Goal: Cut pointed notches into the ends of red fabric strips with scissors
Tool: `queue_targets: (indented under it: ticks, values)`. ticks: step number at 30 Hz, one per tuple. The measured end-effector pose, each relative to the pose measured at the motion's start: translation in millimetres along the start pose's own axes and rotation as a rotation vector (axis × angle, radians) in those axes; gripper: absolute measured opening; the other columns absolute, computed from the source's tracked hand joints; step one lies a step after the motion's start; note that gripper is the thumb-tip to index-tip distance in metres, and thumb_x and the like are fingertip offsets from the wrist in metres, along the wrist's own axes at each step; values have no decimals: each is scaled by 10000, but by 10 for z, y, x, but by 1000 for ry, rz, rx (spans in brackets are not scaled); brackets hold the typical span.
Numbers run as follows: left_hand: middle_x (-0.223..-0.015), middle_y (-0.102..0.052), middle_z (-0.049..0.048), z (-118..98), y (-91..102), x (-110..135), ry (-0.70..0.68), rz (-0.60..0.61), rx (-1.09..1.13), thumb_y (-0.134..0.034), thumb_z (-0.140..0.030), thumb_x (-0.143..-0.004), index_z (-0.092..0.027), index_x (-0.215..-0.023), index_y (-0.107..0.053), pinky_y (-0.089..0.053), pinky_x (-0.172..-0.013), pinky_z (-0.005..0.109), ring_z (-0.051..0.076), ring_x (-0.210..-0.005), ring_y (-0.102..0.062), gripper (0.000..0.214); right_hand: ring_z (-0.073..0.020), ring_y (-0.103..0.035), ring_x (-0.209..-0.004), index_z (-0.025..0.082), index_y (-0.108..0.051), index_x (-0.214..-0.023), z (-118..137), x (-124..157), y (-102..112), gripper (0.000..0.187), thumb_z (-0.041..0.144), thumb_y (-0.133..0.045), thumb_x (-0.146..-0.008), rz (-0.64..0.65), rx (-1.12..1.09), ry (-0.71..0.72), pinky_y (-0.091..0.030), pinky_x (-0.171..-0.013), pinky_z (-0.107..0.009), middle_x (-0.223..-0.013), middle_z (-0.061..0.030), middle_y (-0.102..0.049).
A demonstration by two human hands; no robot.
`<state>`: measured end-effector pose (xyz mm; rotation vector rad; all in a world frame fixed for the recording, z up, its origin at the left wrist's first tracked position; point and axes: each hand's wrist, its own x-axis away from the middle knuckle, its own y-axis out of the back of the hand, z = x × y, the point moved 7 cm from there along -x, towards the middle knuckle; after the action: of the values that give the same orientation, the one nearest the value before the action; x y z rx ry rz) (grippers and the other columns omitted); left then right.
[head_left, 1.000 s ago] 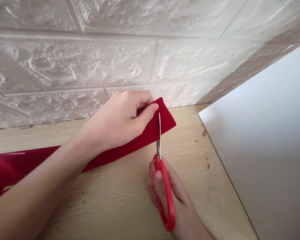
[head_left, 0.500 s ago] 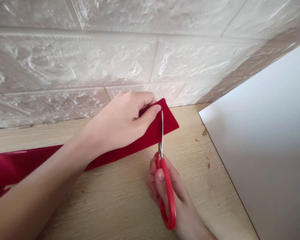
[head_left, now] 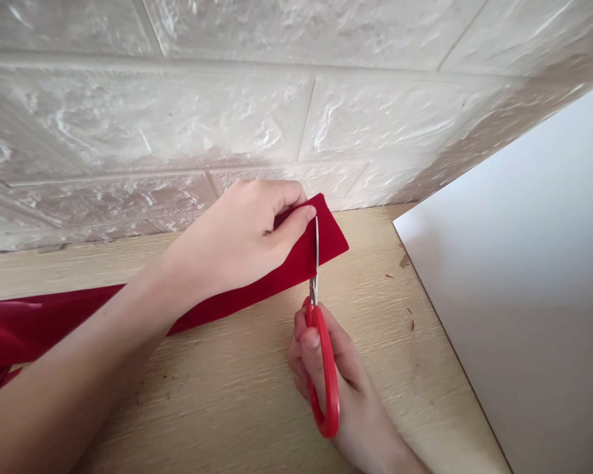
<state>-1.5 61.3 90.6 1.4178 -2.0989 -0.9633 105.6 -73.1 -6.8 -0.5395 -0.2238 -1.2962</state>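
Observation:
A long strip of dark red fabric (head_left: 257, 293) runs from the left edge to the middle, seemingly folded in layers at its right end. My left hand (head_left: 257, 230) pinches the strip's upper edge between thumb and fingers, close to that end. In my right hand (head_left: 333, 362) is a pair of scissors (head_left: 330, 382) with red handles, pointing away from me. The blades straddle the strip just right of my left thumb, one blade on top and the other hidden beneath. At the lower edge, the fabric sits near the blades' pivot. My left forearm covers part of the strip.
A pale wooden surface (head_left: 217, 395) lies under the hands. Behind it rises a white brick-patterned wall (head_left: 202, 112). A large white panel (head_left: 524, 276) stands at the right, with small red scraps (head_left: 412, 324) lying beside its edge.
The scissors and my right hand have shifted slightly up and left, and the handles have drawn a little closer together. The fabric's end has moved slightly left with my left hand.

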Motion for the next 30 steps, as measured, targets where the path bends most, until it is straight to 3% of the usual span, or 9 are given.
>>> queue_targets:
  ticks: [8, 23, 30]
  values:
    - [-534, -476, -38, -26, -30, 10, -39, 32, -26, -489, -360, -995, -210, -680, -511, -280, -509, 302, 106, -479, -385, 349, -136, -349, -682, 245, -511, -826, 52, 13, 22, 541, 772, -612, -896, -99, -32, 5, -340, -635, -294, -762, 37, -411]
    - [-545, -511, -29, 15, -68, 0, -10, 52, -39, -482, -371, -993, -216, -672, -481, -289, -510, 319, 115, -480, -416, 357, -94, -246, -560, 248, -424, -813, 18, -5, -9, 492, 689, -565, -980, -13, -25, 19, -227, -495, -260, -665, 82, -326]
    - [-569, -537, -29, -38, -96, 6, -60, 73, -27, -469, -341, -1005, -213, -663, -457, -313, -535, 321, 115, -497, -441, 366, -111, -304, -605, 249, -461, -835, 23, -3, 10, 525, 752, -565, -942, -59, -24, 7, -281, -543, -269, -700, 62, -358]
